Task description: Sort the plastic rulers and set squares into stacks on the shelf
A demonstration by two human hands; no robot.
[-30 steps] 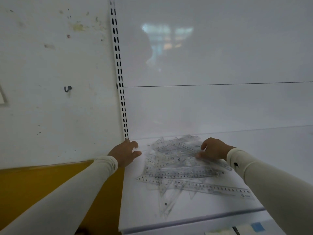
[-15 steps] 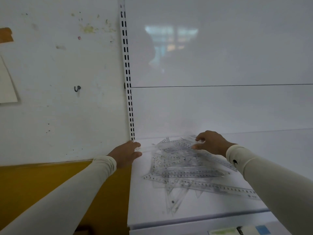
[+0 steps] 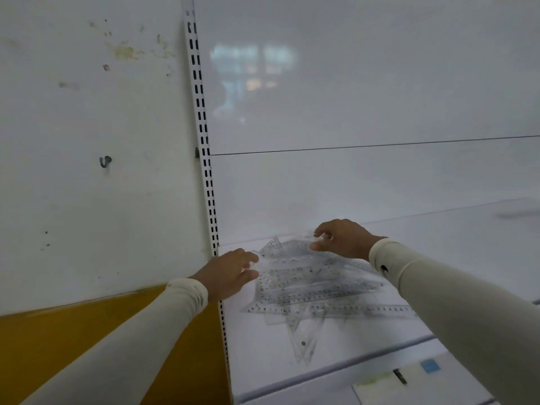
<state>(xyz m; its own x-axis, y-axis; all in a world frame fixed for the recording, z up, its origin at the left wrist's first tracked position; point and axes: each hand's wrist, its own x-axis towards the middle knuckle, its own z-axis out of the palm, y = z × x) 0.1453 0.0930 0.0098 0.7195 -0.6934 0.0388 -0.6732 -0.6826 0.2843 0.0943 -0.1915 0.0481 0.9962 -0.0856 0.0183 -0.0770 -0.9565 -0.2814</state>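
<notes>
A loose pile of clear plastic rulers and set squares [image 3: 315,285] lies on the white shelf [image 3: 263,361], near its left end. A long ruler [image 3: 368,309] lies across the front of the pile, and a set square [image 3: 304,343] points toward the shelf's front edge. My left hand [image 3: 228,273] is at the pile's left edge, thumb and fingers pinching the rim of a clear piece. My right hand [image 3: 344,238] is over the far side, fingers curled, thumb and forefinger pinching the corner of a clear set square [image 3: 280,248].
A slotted white upright [image 3: 204,141] runs down just left of the shelf. Behind it are a white back panel and a marked wall with a small hook [image 3: 105,161]. A yellow panel [image 3: 58,346] sits lower left. Paper labels [image 3: 380,384] line the shelf's front strip.
My right hand moved from the middle of the pile to its far side and pinched a piece. My left hand slid from the shelf's corner onto the pile's left edge.
</notes>
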